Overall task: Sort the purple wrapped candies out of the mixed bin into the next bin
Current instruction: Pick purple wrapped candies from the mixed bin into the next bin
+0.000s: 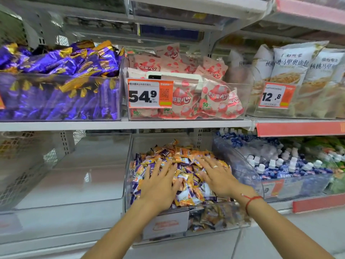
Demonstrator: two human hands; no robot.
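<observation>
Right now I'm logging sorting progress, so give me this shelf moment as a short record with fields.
mixed bin: clear bin on the lower shelf, heaped with orange and purple wrapped candies
left hand: flat on the heap, fingers spread, grips nothing
right hand: flat on the heap, fingers spread, grips nothing
next bin: clear bin to the left, no candies seen in it
sorting: not yet begun

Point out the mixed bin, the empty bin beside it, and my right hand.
mixed bin (pixel 220 223), head view, its clear front wall
empty bin (pixel 74 174), head view, its bare floor
right hand (pixel 217 174), head view, back of the hand
</observation>
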